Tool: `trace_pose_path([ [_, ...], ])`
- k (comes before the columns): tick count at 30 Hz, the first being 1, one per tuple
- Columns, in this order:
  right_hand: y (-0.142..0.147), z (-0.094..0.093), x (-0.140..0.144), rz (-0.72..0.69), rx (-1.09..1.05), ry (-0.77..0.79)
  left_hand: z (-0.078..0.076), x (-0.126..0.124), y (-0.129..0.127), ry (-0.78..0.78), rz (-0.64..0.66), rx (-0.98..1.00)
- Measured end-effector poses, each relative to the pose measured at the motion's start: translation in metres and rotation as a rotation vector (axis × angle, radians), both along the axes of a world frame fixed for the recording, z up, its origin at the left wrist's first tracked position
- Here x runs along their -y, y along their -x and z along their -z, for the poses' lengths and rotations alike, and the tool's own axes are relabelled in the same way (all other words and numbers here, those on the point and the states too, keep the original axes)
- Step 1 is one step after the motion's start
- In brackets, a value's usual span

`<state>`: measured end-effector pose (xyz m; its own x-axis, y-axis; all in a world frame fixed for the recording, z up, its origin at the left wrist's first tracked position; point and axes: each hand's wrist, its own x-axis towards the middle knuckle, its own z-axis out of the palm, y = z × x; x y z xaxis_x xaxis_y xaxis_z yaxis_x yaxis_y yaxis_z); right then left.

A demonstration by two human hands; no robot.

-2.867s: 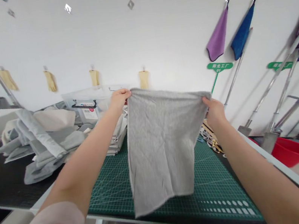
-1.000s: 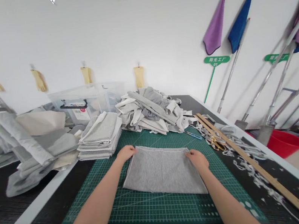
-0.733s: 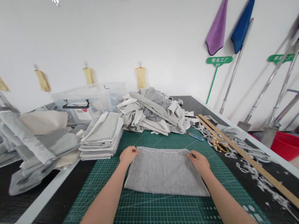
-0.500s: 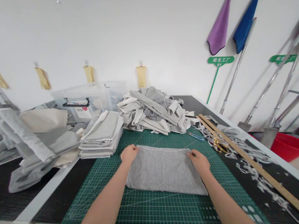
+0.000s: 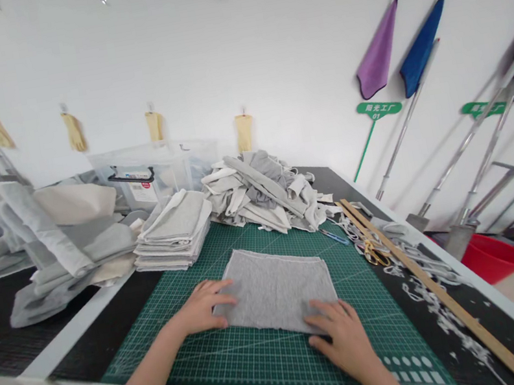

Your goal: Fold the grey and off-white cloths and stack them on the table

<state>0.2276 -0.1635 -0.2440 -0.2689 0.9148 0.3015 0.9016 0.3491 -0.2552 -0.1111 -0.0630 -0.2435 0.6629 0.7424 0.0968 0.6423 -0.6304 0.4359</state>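
A grey rectangle of cloth (image 5: pixel 273 288) lies flat on the green cutting mat (image 5: pixel 266 362), with its stitched edge on the far side. My left hand (image 5: pixel 206 307) is open at the cloth's left edge, fingertips touching it. At the near right corner, my right hand (image 5: pixel 339 335) has its fingers spread over the cloth. Neither hand grips anything. Just beyond, to the left, stands a neat stack of folded grey cloths (image 5: pixel 174 229).
A loose heap of grey fabric (image 5: pixel 266 191) lies at the back, beside a clear plastic box (image 5: pixel 141 179). More fabric (image 5: pixel 62 238) covers the left. On the right are a wooden ruler (image 5: pixel 430 282), gold-handled scissors (image 5: pixel 374 253), a blue cutting tool (image 5: pixel 334 237) and scraps.
Both hands have let go of the cloth's far corners and moved down toward its near side, fingers opening. The cloth now rests flat on the mat.
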Motion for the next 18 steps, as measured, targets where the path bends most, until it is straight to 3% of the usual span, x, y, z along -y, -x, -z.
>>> trace_pose_path([
  [3, 0.005, 0.004, 0.017, 0.073, 0.074, -0.01, -0.002, 0.025, 0.001, -0.07, 0.024, -0.086],
  [6, -0.001, 0.008, 0.013, 0.288, 0.103, -0.096, -0.003, 0.041, -0.011, -0.203, -0.058, -0.098],
  [8, -0.001, 0.007, 0.008, 0.358, 0.096, -0.146, -0.004, 0.051, -0.024, -0.284, -0.127, -0.116],
  [10, 0.01, 0.004, 0.009, 0.311, 0.068, -0.15, -0.004, 0.065, -0.039, -0.323, -0.154, -0.121],
  [15, 0.075, 0.001, 0.033, -0.051, -0.074, -0.048, -0.001, 0.104, -0.079, -0.241, -0.108, 0.01],
  [18, 0.105, 0.01, 0.043, -0.021, -0.216, -0.041, 0.0, 0.119, -0.097, -0.18, -0.122, 0.132],
])
